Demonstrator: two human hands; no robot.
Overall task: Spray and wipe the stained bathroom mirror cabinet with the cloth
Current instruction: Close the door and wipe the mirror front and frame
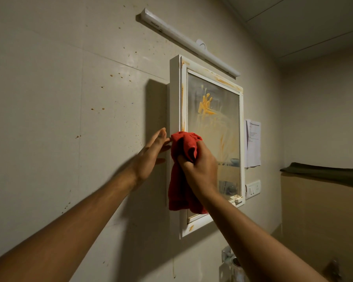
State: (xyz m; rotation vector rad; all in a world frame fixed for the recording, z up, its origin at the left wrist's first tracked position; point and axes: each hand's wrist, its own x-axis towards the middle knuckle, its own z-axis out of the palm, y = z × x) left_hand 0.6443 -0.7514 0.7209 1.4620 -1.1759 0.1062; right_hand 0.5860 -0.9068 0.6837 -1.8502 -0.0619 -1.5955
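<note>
Stained mirror cabinet, cloth inside right fingers

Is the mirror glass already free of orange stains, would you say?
No, orange smears streak the upper part of the mirror glass, above the red cloth that the right hand grips.

Likely bathroom: mirror cabinet, towel.

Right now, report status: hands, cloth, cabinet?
Right hand grips red cloth at mirror cabinet's left frame. Left hand open at cabinet side. Orange smears on glass.
</note>
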